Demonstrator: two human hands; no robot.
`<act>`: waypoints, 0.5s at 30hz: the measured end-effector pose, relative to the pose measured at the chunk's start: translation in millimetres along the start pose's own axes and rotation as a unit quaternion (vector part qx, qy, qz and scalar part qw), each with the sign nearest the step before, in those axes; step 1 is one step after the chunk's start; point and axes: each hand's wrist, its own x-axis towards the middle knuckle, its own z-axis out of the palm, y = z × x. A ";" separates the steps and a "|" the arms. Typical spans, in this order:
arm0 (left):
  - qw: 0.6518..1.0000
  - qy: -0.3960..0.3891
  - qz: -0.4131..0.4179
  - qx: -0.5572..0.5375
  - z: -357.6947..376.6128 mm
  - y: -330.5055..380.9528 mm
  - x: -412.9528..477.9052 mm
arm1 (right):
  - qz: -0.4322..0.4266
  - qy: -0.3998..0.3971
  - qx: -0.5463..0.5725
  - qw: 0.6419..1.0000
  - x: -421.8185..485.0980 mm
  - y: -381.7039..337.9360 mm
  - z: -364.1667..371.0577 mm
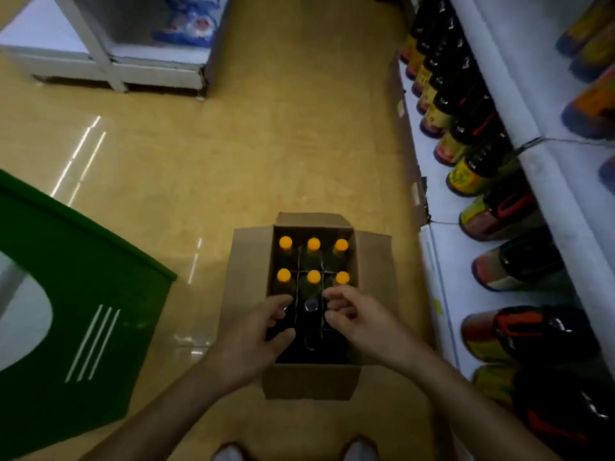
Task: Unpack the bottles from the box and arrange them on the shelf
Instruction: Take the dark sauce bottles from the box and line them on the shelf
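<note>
An open cardboard box (311,380) stands on the floor in front of me, its flaps spread. Inside, dark bottles with orange caps (313,277) fill two rows at the far end, split by card dividers. A dark bottle with a silvery cap (311,305) stands in the middle row between my hands. My left hand (258,337) hovers over the box's left side, fingers curled and apart, holding nothing. My right hand (357,319) reaches in from the right with curled fingers over the divider, empty as well. The near cells look dark; I cannot tell what they hold.
White shelves (442,261) run along the right, lined with dark bottles (472,174) bearing yellow and red labels. A green panel (83,294) stands at the left. A white display unit (109,61) sits at the far left. My shoes (357,450) show at the bottom.
</note>
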 end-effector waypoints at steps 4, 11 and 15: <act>0.998 -0.041 0.036 0.040 31.2 -37.8 45.7 | 0.004 -0.041 -0.063 0.997 43.4 63.6 34.0; 0.980 -0.057 0.128 0.141 68.0 -75.0 91.4 | -0.054 -0.114 -0.191 0.973 81.1 120.4 68.4; 0.974 -0.049 0.165 0.150 81.6 -88.0 101.4 | -0.092 -0.137 -0.207 0.964 88.4 132.7 83.7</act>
